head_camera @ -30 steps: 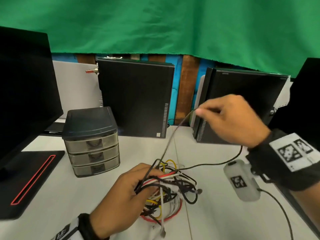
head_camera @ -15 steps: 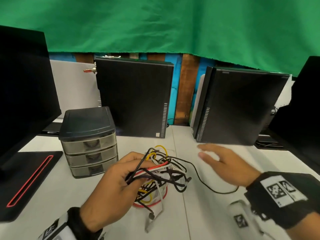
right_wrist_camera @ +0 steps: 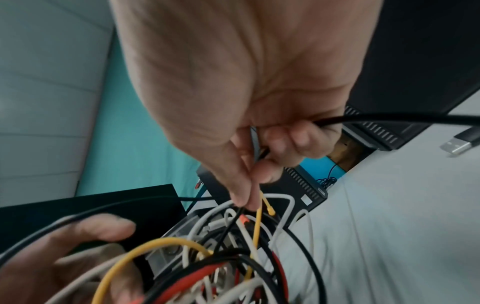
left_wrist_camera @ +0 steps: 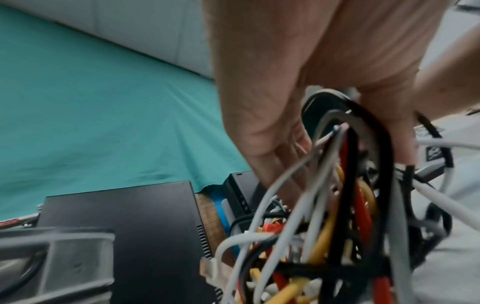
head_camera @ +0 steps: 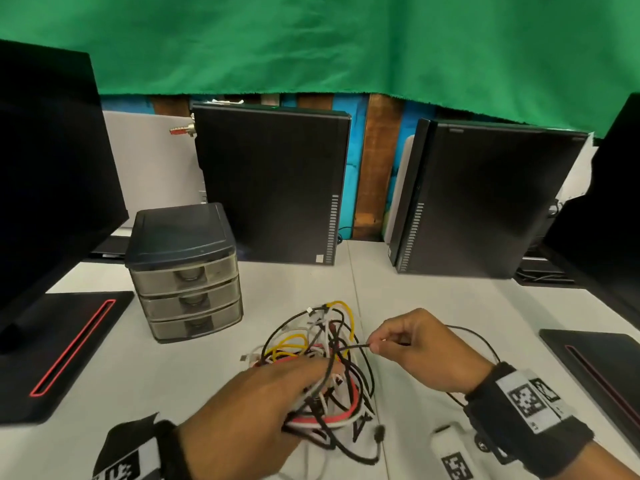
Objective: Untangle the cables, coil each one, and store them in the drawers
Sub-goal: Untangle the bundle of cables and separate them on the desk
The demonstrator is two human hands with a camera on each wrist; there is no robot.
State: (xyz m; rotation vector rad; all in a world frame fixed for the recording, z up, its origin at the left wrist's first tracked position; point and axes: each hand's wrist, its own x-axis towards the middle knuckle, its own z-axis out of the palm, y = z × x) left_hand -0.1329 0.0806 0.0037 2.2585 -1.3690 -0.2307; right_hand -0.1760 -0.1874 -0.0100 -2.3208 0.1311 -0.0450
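A tangle of black, white, yellow and red cables [head_camera: 322,355] lies on the white table in front of me. My left hand [head_camera: 311,379] grips the near side of the tangle, fingers curled round several strands [left_wrist_camera: 337,185]. Just right of the tangle, my right hand [head_camera: 375,346] pinches a thin black cable [head_camera: 353,347] between thumb and forefinger. That black cable [right_wrist_camera: 389,118] passes through the right fist and loops away behind the wrist; a USB plug [right_wrist_camera: 458,145] lies on the table beyond. The grey three-drawer unit [head_camera: 187,271] stands at the left, all drawers closed.
Two black computer cases [head_camera: 273,188] [head_camera: 485,202] stand upright at the back under a green cloth. Dark monitors flank both sides, their flat bases [head_camera: 59,351] [head_camera: 595,372] on the table. A white tagged device [head_camera: 450,455] lies near my right wrist.
The right hand, raised and pulling a black cable a second ago, let go, came down open, and now pinches the black cable beside the tangle. The left hand kept hold of the tangle.
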